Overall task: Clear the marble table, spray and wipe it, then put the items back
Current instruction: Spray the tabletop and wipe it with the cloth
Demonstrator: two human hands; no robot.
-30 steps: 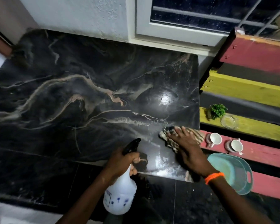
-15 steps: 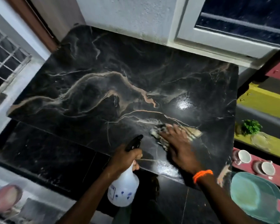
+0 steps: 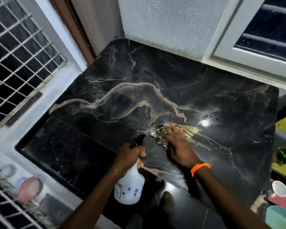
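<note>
My right hand (image 3: 175,142) presses flat on the cloth (image 3: 157,133) mid marble table (image 3: 139,90); left hand (image 3: 129,156) grips the spray bottle (image 3: 129,187) at the near edge. Risk: bottle clips the edge, or far-left patch gets missed.

Readable text: we find none anywhere.
Bottle (image 3: 130,187): we see a small blue-edged label at its 9 o'clock side, print too blurred to read.
Bottle marks: we see scattered blue specks on its front, toward 5 o'clock from the label; no letters or numbers come clear.
</note>
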